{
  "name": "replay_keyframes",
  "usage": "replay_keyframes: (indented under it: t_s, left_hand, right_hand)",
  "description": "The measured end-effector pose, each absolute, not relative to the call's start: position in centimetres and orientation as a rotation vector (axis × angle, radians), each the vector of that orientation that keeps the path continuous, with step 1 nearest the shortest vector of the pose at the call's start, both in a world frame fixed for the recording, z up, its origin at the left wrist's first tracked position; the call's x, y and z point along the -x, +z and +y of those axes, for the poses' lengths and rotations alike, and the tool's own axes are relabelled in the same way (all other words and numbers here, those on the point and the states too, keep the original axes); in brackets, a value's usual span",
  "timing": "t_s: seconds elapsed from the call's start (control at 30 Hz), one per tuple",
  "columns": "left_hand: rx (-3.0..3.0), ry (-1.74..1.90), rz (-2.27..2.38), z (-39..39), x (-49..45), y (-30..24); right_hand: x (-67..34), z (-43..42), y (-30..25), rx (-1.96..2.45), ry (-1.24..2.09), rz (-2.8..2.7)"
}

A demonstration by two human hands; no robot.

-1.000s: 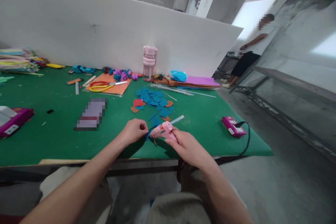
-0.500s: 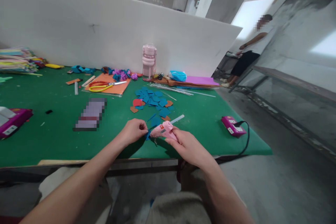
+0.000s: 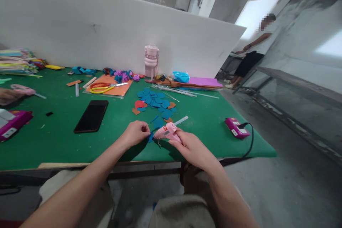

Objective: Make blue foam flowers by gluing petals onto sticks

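Observation:
My right hand (image 3: 188,146) is wrapped round the grip of a pink hot glue gun (image 3: 167,132), with a clear glue stick (image 3: 181,120) poking out of its back. The gun's nozzle points left, close to a small blue cut piece (image 3: 150,137). Pinched between the thumb and fingers of my left hand (image 3: 136,133) is that blue piece, at its edge; whether the nozzle touches it I cannot tell. Just beyond both hands lies a loose pile of blue cut pieces (image 3: 153,99), mixed with a few brown ones (image 3: 136,111) and a red one (image 3: 139,104).
Scissors (image 3: 107,87) rest on an orange sheet (image 3: 117,92) at the back. A black phone (image 3: 92,115) lies left of my hands. A purple power strip (image 3: 237,128) with a cable sits at right. A pink bottle (image 3: 151,62) stands by the white board. Another person stands far right.
At the far left, another person's hand holding a pink glue gun has come into view over the table. My own hands and glue gun stay almost where they were.

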State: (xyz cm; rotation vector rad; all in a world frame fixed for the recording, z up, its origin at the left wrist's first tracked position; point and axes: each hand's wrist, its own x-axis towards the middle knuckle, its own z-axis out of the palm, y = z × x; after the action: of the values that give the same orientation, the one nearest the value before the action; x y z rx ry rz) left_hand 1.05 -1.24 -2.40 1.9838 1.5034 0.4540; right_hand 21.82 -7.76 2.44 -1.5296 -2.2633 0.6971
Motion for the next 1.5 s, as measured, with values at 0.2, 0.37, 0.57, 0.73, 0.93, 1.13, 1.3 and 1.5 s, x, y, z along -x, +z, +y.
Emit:
replay_keyframes:
  t_s: [0.2,0.37,0.57,0.73,0.93,1.13,1.3,1.5]
  left_hand:
    - [-1.987,0.463,1.490,-1.3,-1.0,-2.4]
    - [-1.989,0.457,1.498,-1.2,-1.0,-2.5]
    - [-1.994,0.449,1.490,-1.2,-0.9,-2.6]
    - [-1.999,0.459,1.486,-1.3,-1.0,-2.4]
    - [-1.997,0.456,1.496,-1.3,-1.0,-2.5]
    - [-2.001,0.446,1.490,-1.3,-1.0,-2.4]
    - [-1.997,0.454,1.491,-1.3,-1.0,-2.4]
    - [-2.011,0.457,1.481,-1.3,-1.0,-2.4]
  right_hand:
    - [-21.8,-7.9,2.6,1.512,0.681,-2.271]
    - [-21.8,-7.9,2.7,1.529,0.668,-2.269]
    - [-22.3,-7.8,2.9,1.502,0.713,-2.241]
    - [-22.8,-7.7,3.1,1.507,0.741,-2.183]
    - [-22.1,-7.8,2.7,1.495,0.743,-2.202]
    - [-21.5,-7.8,2.4,1.515,0.729,-2.230]
    - [-21.4,-7.8,2.4,1.529,0.705,-2.260]
    - [-21.3,-7.8,2.3,1.522,0.673,-2.284]
